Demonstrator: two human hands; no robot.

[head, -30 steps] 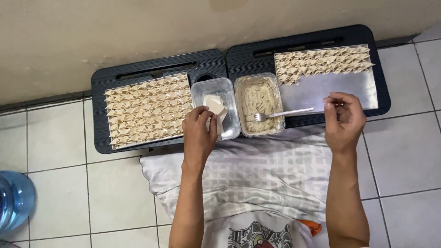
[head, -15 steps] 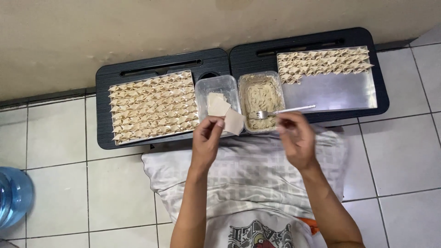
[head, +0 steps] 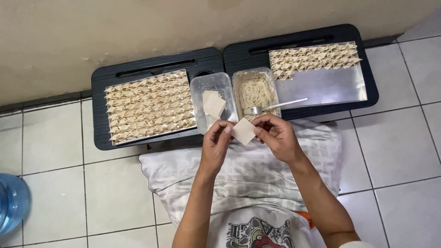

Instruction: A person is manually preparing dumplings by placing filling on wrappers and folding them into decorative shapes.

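Glossy metal tray (head: pixel 321 87); clear plastic tubs (head: pixel 213 87); matt dough wrapper (head: pixel 243 131); glazed floor tiles (head: pixel 55 138).

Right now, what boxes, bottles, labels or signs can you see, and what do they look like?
Clear plastic tub: on the left black tray, rectangular, holds pale square wrappers.
Second clear tub: just to its right, rectangular, holds pale shredded filling and a fork's head.
Blue water bottle: on the floor at the far left, round, see-through blue, partly cut off.
Shirt print: bottom centre, grey, red and black picture.
No signs or screens.
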